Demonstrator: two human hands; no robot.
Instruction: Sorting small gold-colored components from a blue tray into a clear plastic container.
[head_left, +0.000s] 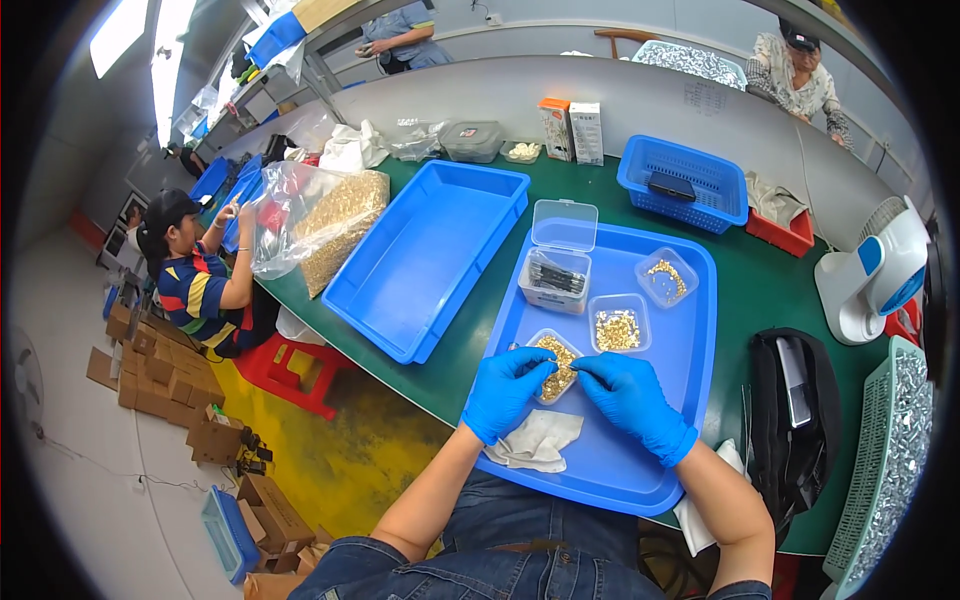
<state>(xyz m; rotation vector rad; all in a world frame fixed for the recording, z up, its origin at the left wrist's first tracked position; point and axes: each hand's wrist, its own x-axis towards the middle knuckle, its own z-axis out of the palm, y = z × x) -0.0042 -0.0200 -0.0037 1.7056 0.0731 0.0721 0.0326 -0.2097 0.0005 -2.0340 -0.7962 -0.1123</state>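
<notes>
Grip in our left hand [508, 392] and right hand [634, 402] is pinched closed over the clear tub [546, 402] of gold-coloured parts [553, 386] on the blue tray [625, 470]; we cannot tell what it holds. Light, low pinches should serve us best.

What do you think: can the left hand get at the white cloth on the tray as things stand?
Probably yes: the white cloth lies uncovered on the blue tray close to the left hand, with nothing visible between them. It would mainly mean drawing back from the tub of gold pieces.
</notes>
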